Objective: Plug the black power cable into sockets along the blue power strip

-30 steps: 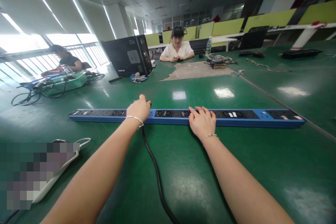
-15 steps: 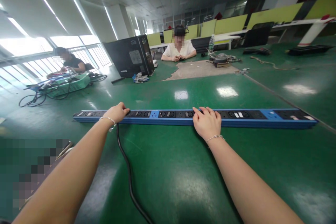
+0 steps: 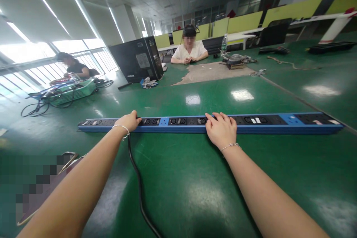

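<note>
A long blue power strip [image 3: 184,129] with black sockets lies across the green table. At its left part my left hand [image 3: 130,121] is closed on the upper end of a black power cable [image 3: 136,173]; the fingers hide that end, and I cannot tell whether it sits in a socket. Below the hand the cable hangs in a curve toward me. My right hand [image 3: 221,128] rests on the strip right of its middle, fingers spread over the top face and reaching its far edge.
Behind the strip stand a black computer case [image 3: 136,59], gloves [image 3: 149,83] and a green basket [image 3: 74,91] of cables. A co-worker [image 3: 189,50] sits across the table, near a bottle [image 3: 224,44] and a round metal device [image 3: 234,60]. Another person [image 3: 74,66] sits at left.
My left hand has shifted slightly right along the strip, and the cable's upper end moved with it. My right hand stays nearly in place on the strip.
</note>
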The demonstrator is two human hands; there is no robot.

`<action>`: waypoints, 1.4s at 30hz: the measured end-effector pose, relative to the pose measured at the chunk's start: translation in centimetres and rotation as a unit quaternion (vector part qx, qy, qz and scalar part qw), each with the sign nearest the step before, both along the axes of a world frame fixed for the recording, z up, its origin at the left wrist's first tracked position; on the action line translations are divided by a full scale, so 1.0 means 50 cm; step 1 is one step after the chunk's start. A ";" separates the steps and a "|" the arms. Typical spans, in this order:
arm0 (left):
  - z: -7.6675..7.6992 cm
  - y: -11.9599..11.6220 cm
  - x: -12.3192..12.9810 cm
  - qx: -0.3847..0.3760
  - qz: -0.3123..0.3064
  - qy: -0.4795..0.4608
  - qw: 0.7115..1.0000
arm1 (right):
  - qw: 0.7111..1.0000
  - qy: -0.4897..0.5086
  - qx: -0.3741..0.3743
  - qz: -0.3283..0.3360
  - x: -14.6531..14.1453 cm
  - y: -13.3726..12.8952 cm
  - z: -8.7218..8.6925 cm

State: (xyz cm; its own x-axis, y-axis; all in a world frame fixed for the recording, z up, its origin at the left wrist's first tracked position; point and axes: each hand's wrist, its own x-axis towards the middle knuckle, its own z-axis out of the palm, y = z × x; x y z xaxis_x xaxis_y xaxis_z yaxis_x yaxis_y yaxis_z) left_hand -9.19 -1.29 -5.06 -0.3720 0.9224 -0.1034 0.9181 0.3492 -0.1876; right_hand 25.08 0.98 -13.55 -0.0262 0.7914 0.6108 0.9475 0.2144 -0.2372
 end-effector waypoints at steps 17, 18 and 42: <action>0.002 -0.027 0.008 0.084 0.033 -0.021 0.996 | 1.000 0.007 0.029 0.004 -0.001 0.003 -0.004; 0.011 -0.032 0.010 0.109 0.044 -0.023 0.993 | 1.000 0.006 0.027 0.004 -0.001 0.003 -0.003; 0.005 0.025 0.189 0.086 -0.072 -0.104 0.988 | 1.000 0.005 0.018 -0.002 -0.002 0.003 -0.003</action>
State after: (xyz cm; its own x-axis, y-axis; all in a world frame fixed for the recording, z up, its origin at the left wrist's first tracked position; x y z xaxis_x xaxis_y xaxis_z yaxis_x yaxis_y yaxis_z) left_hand 0.24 -0.02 -4.81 -0.2232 0.9748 -0.0016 0.9729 0.2229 0.0619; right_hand 24.97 1.13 -13.68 -0.0161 0.7695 0.6385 0.9461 0.2182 -0.2392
